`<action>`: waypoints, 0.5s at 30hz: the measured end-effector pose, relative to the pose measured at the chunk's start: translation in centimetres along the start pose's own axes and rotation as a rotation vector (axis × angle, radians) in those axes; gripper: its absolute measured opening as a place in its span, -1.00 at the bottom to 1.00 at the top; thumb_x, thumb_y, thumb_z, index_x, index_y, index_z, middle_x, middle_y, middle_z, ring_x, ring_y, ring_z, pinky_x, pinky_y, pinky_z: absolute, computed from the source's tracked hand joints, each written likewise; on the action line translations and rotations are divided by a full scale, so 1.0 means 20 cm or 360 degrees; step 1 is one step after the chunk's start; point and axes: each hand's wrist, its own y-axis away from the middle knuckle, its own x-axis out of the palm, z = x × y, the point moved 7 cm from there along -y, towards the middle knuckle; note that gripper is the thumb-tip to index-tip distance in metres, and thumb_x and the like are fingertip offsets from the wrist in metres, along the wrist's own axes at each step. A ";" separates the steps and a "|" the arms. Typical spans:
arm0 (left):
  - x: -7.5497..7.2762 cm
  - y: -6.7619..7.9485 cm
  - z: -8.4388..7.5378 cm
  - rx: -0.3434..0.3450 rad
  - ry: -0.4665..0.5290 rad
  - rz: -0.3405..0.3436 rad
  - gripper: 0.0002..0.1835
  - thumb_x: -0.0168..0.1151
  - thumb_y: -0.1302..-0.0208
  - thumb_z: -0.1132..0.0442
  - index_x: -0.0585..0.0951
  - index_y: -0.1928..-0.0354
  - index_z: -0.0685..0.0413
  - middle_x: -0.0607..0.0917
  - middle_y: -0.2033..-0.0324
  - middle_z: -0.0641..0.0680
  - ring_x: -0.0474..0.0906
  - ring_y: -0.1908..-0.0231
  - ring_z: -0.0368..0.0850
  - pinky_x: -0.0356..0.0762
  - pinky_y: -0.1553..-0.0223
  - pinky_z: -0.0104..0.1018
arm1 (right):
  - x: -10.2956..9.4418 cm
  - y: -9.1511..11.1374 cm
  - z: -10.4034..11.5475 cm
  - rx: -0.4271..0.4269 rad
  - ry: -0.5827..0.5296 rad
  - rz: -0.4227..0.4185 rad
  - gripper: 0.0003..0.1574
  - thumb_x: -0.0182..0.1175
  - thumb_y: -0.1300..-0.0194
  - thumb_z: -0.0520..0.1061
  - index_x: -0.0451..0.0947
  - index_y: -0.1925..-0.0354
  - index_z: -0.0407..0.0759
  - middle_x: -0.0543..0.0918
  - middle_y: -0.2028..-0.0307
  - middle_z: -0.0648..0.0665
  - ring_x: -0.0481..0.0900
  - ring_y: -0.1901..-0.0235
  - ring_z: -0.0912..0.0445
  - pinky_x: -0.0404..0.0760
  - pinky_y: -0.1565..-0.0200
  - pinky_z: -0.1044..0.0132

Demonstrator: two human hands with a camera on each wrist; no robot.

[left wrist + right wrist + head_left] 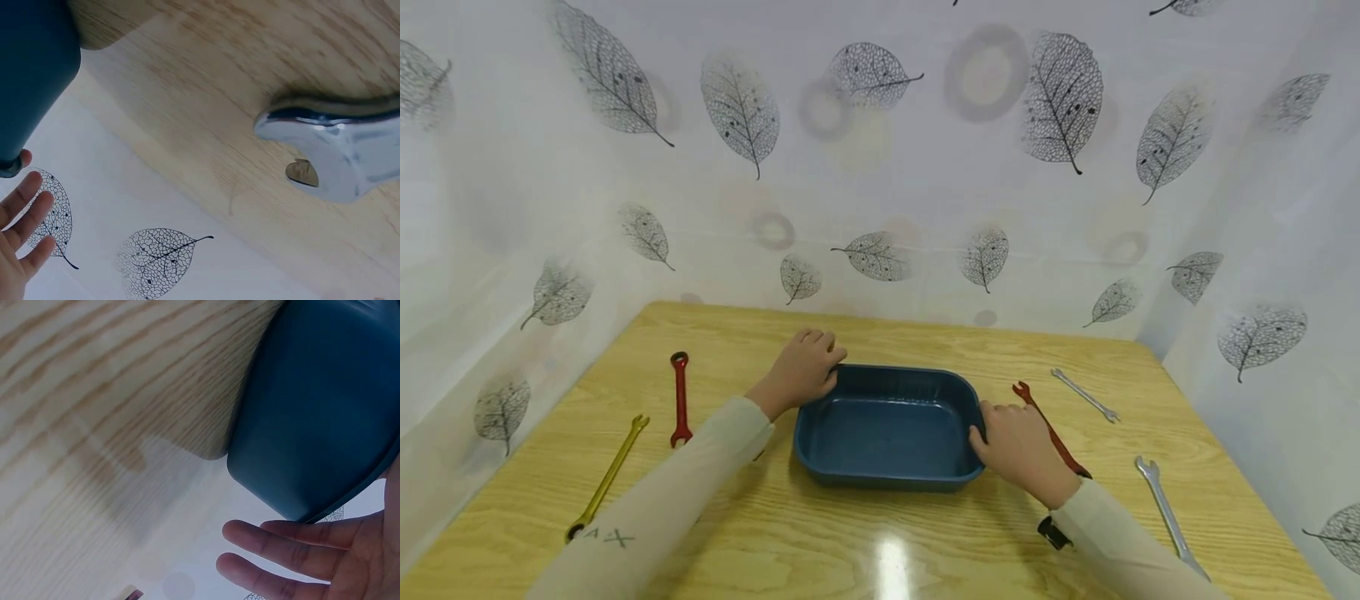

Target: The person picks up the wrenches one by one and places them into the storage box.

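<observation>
A dark blue rectangular plastic tray (891,429) with rounded corners sits on the wooden table, nothing inside it. My left hand (803,371) grips its rim at the far left corner. In the left wrist view, one fingertip of the left hand (22,228) shows at the rim of the tray (37,69), the other fingers spread off it. On the right side, my right hand (1018,446) pinches the rim, thumb over the inner edge. The right wrist view has the right hand's fingers (294,550) extended beside the outer wall of the tray (312,412).
To the left lie a red wrench (681,400) and a yellow one (610,475). On the right are another red wrench (1052,433), a small silver wrench (1086,395) and a larger silver wrench (1165,508). A chrome wrench end (337,150) appears close in the left wrist view. Leaf-print curtains (917,183) enclose the table.
</observation>
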 end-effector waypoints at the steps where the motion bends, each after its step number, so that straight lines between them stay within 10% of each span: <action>1: 0.00 0.00 0.00 0.0001 -0.0007 0.0000 -0.84 0.23 -0.13 0.14 0.55 0.25 0.00 0.55 0.28 0.08 0.51 0.20 0.02 0.44 -0.02 -0.05 | 0.00 0.00 0.00 -0.0001 0.0004 -0.0003 -0.71 0.22 -0.14 0.02 0.53 0.42 -0.21 0.43 0.75 -0.05 0.34 0.76 0.11 0.24 0.69 0.31; 15: 0.01 0.00 0.00 -0.0050 0.0017 0.0025 -0.84 0.21 -0.14 0.16 0.57 0.24 0.02 0.55 0.30 0.08 0.51 0.20 0.03 0.44 -0.04 -0.04 | -0.04 0.01 0.00 -0.0024 0.0094 -0.0049 -0.63 0.23 -0.15 0.08 0.58 0.31 -0.22 0.52 0.68 -0.07 0.43 0.69 0.08 0.37 0.58 0.20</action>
